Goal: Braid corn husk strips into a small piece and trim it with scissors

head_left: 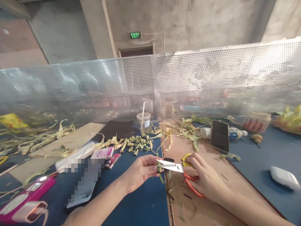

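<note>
Pinched between the fingers of my left hand (142,171) is a small green plant piece (160,171), with leafy bits hanging below the fingertips. My right hand (204,175) grips a pair of scissors (175,166) with one yellow and one red handle. The blades are parted and point left, their tips at the plant piece beside my left fingertips. Beyond my left hand lies a pile of small green plant pieces (138,142) on the blue tabletop. Part of the plant piece is hidden by my fingers and the blades.
A lidded plastic cup (144,121) with a straw stands at the back. On the right are a propped phone (219,136), a jar (256,122) and a white earbud case (284,177). On the left are another phone (86,188), a pink box (102,153) and a magenta device (28,194).
</note>
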`<state>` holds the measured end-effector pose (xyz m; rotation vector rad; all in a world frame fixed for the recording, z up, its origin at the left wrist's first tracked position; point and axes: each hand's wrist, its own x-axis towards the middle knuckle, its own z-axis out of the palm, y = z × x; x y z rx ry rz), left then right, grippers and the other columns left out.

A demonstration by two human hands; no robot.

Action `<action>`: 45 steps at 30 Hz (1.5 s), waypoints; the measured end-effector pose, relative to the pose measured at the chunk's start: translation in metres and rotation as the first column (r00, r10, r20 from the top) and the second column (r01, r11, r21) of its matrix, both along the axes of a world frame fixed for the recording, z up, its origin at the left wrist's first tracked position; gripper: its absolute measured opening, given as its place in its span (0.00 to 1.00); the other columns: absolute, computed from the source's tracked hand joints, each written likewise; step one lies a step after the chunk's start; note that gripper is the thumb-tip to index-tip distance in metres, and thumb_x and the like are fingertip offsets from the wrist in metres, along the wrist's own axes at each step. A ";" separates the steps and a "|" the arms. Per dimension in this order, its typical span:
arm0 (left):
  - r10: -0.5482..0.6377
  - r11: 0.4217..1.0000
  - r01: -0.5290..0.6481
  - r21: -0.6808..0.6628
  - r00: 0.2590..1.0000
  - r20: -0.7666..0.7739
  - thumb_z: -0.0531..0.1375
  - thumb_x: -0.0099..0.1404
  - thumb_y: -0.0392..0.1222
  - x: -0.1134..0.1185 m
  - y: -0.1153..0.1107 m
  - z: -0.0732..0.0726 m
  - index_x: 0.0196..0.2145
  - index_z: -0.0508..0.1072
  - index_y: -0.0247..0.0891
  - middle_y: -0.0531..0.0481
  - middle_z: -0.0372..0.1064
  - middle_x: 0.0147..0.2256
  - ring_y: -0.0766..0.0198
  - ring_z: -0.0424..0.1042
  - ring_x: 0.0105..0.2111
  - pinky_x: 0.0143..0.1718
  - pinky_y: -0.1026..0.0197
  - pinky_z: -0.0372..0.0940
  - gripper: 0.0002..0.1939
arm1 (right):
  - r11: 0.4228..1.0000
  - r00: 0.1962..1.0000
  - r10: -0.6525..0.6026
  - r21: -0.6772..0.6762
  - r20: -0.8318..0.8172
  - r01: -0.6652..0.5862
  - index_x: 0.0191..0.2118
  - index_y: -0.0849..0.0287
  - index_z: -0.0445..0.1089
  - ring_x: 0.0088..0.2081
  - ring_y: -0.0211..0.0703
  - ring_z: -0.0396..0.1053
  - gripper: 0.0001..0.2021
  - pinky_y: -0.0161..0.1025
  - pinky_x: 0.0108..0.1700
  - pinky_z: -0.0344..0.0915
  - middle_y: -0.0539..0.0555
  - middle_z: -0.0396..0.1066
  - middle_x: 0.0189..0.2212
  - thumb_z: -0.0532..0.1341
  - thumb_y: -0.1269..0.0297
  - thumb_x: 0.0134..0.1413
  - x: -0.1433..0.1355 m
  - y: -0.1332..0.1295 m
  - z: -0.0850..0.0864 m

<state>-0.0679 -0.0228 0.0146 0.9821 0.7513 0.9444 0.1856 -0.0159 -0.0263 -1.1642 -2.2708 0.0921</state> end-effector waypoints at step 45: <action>0.700 0.656 0.072 0.752 0.315 -0.641 0.50 0.62 0.39 -0.059 -0.039 0.023 0.49 0.68 0.43 0.46 0.67 0.49 0.54 0.64 0.50 0.50 0.56 0.55 0.18 | 0.995 0.994 -0.035 0.092 -0.101 0.045 0.42 0.55 0.56 0.47 0.49 0.61 0.14 0.45 0.43 0.65 0.57 0.61 0.43 0.57 0.65 0.49 -0.001 0.006 -0.010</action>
